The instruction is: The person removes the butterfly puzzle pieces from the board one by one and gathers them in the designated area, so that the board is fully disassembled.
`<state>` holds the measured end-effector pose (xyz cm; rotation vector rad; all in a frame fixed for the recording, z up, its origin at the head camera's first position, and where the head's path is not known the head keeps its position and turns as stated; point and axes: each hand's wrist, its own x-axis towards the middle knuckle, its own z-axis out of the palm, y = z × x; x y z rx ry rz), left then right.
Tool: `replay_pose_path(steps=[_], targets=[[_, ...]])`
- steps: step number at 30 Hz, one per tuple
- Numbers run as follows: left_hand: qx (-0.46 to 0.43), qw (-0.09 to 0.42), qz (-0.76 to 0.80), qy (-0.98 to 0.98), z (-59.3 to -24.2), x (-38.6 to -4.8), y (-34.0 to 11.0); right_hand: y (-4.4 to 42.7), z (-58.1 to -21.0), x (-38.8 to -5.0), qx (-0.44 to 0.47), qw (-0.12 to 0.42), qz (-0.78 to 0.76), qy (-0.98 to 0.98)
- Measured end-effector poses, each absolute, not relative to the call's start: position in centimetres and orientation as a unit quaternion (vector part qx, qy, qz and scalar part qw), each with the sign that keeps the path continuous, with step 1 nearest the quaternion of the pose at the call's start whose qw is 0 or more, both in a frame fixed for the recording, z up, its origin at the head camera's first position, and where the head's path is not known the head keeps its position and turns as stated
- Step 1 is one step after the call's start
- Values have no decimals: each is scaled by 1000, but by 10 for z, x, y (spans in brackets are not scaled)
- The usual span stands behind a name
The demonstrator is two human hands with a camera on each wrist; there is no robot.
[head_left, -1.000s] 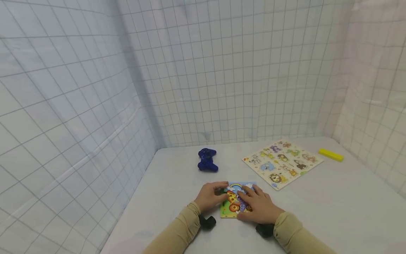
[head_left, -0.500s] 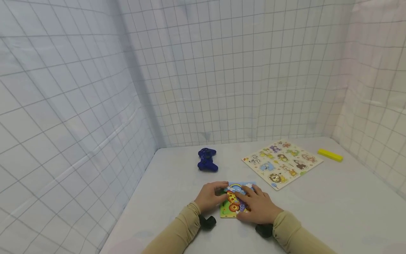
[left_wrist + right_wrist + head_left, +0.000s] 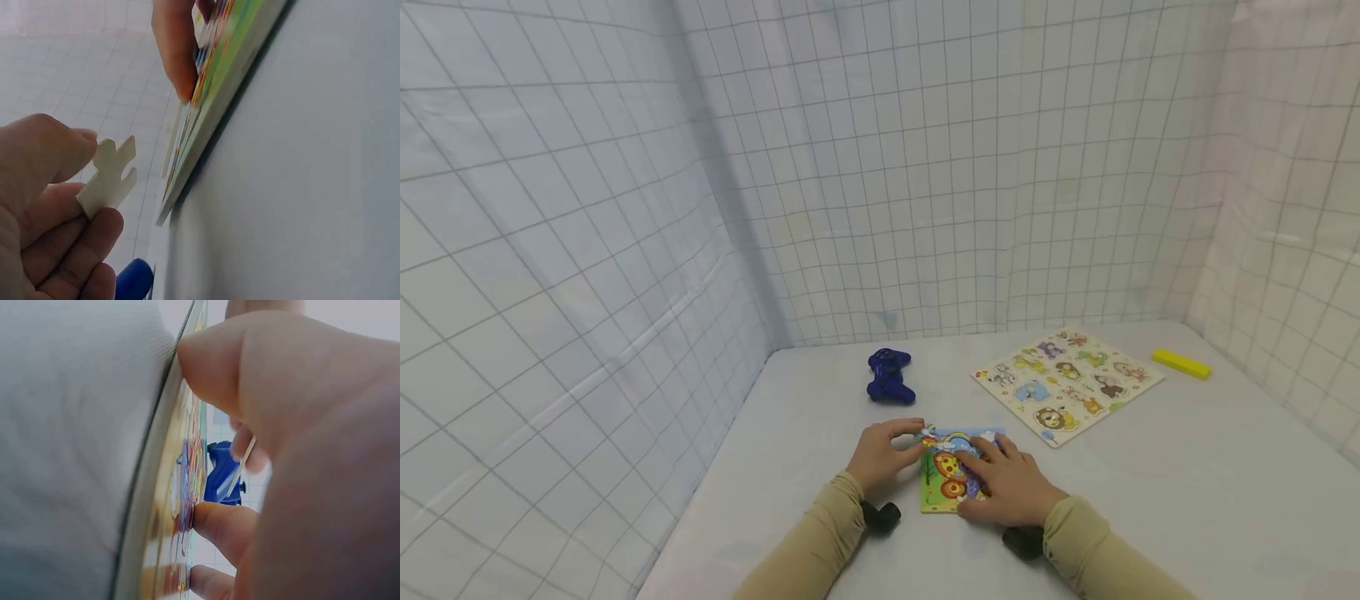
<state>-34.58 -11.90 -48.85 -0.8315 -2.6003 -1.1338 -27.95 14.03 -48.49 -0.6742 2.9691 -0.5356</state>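
Grid-patterned sheets [image 3: 887, 200] stand around a white table [image 3: 812, 425]. The left hand [image 3: 878, 457] pinches a puzzle piece [image 3: 107, 178] by thumb and fingers, just off the puzzle's far left corner; beyond sits a blue game controller [image 3: 891, 377]. The puzzle [image 3: 937, 498] lies flat between the hands, the right hand [image 3: 1013, 485] spread across it. A light pinch at the piece's edges and steady right fingertips should serve best. Farther right: an animal board [image 3: 1051, 388], then a yellow block [image 3: 1182, 364].
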Motion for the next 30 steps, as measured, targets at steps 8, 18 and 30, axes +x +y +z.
replay_pose_path(steps=[8,18,30], targets=[[-270,142,-355,-884,-485,-341,-171,141,-491,-280,-228,25,-182,956],[-269,115,-285,-913,-485,-350,-217,145,-489,-280,-224,37,-188,955],[-308,115,-169,-929,-476,-349,-224,149,-486,-279,-233,37,-189,953]])
